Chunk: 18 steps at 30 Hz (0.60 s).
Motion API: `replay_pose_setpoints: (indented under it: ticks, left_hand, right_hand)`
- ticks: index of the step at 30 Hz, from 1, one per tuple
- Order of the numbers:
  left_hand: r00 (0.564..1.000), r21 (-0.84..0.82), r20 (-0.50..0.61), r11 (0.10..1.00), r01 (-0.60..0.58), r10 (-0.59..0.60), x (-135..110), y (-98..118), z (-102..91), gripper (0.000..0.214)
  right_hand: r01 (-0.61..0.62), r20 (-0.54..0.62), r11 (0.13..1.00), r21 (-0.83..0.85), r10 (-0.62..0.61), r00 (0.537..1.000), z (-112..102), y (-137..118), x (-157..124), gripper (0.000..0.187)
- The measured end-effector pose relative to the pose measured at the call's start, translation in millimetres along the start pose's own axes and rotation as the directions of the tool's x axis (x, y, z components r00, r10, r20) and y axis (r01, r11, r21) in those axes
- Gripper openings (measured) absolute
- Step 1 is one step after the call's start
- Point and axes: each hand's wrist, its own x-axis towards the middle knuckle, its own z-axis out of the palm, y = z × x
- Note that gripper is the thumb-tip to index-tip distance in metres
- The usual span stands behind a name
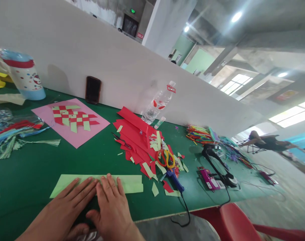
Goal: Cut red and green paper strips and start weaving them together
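A folded strip of light green paper lies on the green table near its front edge. My left hand rests flat on the strip's left part, fingers stretched out. My right hand lies beside it, fingers flat and pressing on the strip's middle. Neither hand holds anything. Just right of my hands are green and red paper scraps.
A pink sheet with a red-and-green woven pattern lies further back. A pile of red paper, scissors, a glue gun, a water bottle, a phone, a mug and a red chair surround it.
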Motion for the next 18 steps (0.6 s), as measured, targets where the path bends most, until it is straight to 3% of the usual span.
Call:
replay_pose_setpoints:
  ticks: [5, 9, 14, 18]
  left_hand:
    - [0.999, 0.002, 0.030, 1.000, -0.023, 0.023, -5.1, -3.5, 3.0, 0.091]
    - [0.999, -0.022, 0.028, 0.999, -0.037, 0.038, -7.2, -3.9, 3.4, 0.100]
    - [0.996, -0.054, 0.085, 0.998, 0.027, -0.023, -12.1, 0.4, 5.3, 0.117]
    - [0.998, -0.036, 0.054, 0.999, 0.038, -0.036, -17.0, 0.6, 6.5, 0.116]
  right_hand:
    - [-0.062, 0.054, 0.998, 0.013, 0.061, 0.997, 15.4, -14.5, -7.9, 0.088]
    - [-0.073, 0.080, 0.997, 0.005, 0.073, 0.994, 12.8, -14.6, -12.5, 0.091]
    - [-0.095, 0.105, 0.995, -0.011, 0.096, 0.990, 12.8, -11.9, -16.6, 0.099]
    - [-0.152, 0.093, 0.988, -0.018, 0.153, 0.984, 7.6, 1.0, -31.3, 0.099]
